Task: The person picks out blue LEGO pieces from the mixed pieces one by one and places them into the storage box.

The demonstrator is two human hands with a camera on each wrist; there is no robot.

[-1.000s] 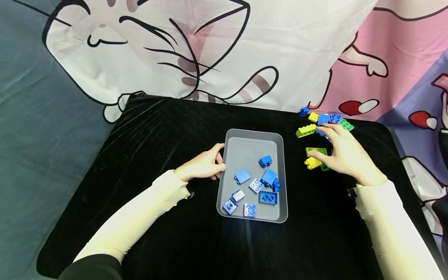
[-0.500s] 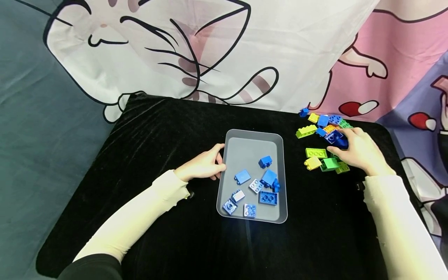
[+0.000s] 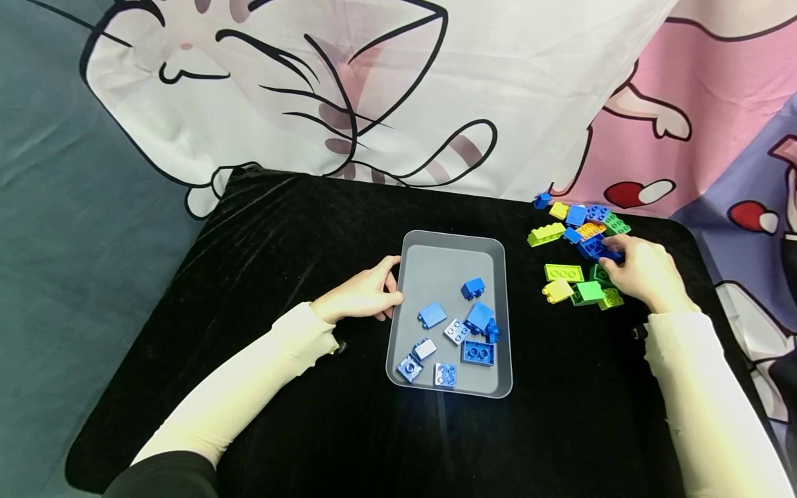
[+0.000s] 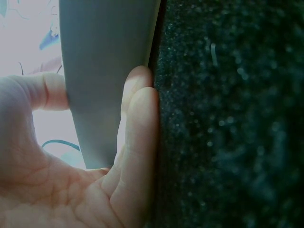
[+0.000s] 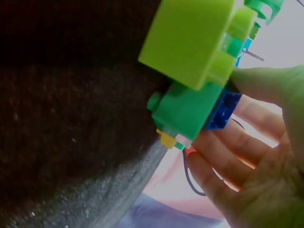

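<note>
Drawn in narrower since half a second ago: right hand (image 3: 647, 277). Nearest, gray tray (image 3: 442, 277), held at its 9 o'clock side by the left hand (image 3: 361, 294). Farther, at 2 o'clock from the tray: dark blue brick (image 3: 610, 254), pinched by the right hand. Probably light, hard and slick, best taken by two sides. Shown by the right wrist view, not the head view: palm (image 5: 275, 194).

Counter (image 3: 548, 443), black plush-covered, beneath left hand (image 3: 360, 292) and right hand (image 3: 644, 275). White cat-printed hanging (image 3: 529, 83), beyond left hand. Grey-blue cloth (image 3: 50, 207), left of left hand. Pink cloth (image 3: 741, 76), beyond right hand; lavender cloth (image 3: 741, 183), to its right.
</note>
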